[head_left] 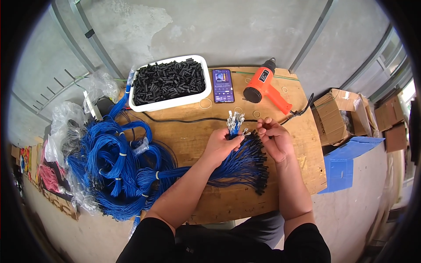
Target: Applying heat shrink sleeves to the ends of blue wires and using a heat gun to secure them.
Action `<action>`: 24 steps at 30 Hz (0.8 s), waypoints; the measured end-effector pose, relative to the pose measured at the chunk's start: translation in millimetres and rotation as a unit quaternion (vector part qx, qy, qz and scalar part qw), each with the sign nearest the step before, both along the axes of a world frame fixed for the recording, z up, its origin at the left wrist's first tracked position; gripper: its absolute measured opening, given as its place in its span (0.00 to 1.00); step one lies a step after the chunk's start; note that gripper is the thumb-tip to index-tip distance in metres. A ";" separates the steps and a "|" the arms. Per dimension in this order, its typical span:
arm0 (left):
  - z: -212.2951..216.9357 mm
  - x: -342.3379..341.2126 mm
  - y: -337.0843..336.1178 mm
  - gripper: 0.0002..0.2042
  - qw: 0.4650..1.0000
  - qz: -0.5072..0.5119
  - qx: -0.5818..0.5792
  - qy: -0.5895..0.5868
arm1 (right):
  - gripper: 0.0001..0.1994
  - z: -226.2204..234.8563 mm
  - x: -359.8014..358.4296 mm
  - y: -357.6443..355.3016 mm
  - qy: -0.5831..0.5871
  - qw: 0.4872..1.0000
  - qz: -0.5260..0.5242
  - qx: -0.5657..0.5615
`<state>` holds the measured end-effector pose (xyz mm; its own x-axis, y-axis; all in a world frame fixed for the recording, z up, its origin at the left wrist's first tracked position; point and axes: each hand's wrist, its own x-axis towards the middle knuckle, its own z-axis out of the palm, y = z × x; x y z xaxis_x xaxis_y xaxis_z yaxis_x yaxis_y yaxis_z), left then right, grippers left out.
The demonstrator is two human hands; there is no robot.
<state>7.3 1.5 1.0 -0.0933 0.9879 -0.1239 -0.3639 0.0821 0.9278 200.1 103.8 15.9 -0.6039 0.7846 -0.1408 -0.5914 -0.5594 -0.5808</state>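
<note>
Closed around a bundle of blue wires point(234, 131), my left hand point(220, 145) keeps their bare metal crimp terminals point(235, 117) pointing up and away from me. Just to the right, my right hand point(278, 141) is raised with thumb and fingertips pinched together; whatever they hold is too small to make out. Below and between the hands, more blue wires fan out over the table, their ends covered by black sleeves point(262, 174). A tied bunch runs left from there to a large pile of coiled blue wires point(115, 151).
At the back stands a white tray point(173, 102) heaped with short black tubes. Beside it are a phone point(223, 86) with its screen lit and an orange heat gun point(265, 82). A black cable point(188, 120) crosses the wooden table point(193, 147). Cardboard boxes point(335, 116) stand right.
</note>
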 end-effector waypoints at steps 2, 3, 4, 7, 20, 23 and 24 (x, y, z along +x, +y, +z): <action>0.5 1.5 0.2 0.06 1.000 0.006 0.002 0.000 | 0.09 -1.5 -0.8 0.2 -0.009 1.000 -0.013 -0.020; 0.6 2.1 0.1 0.06 1.000 0.013 0.005 0.000 | 0.09 -1.6 -1.2 -0.1 -0.018 0.999 -0.026 -0.039; 0.6 1.7 0.1 0.06 1.000 0.013 0.005 0.000 | 0.09 -0.3 -1.5 -0.2 -0.018 0.999 -0.026 -0.039; 0.8 -0.8 -0.2 0.06 1.000 0.004 -0.003 -0.016 | 0.08 3.8 -3.3 -0.7 -0.041 0.997 -0.047 -0.038; -3.1 -1.2 0.7 0.05 1.000 0.000 -0.002 -0.026 | 0.14 -1.4 -5.1 -2.8 -0.049 0.997 -0.054 0.004; -3.1 -0.6 1.6 0.06 1.000 0.002 -0.002 -0.021 | 0.11 -3.6 -3.2 -0.4 -0.045 0.997 -0.061 -0.009; -3.0 -0.8 1.3 0.06 1.000 0.004 -0.004 -0.015 | 0.10 -3.8 -3.7 -0.3 -0.039 0.997 -0.065 -0.018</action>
<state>6.5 2.8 -2.0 -0.0972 0.9862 -0.1343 -0.3919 0.0861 0.9160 196.4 103.5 12.1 -0.4839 0.8488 -0.2132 -0.6135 -0.5027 -0.6090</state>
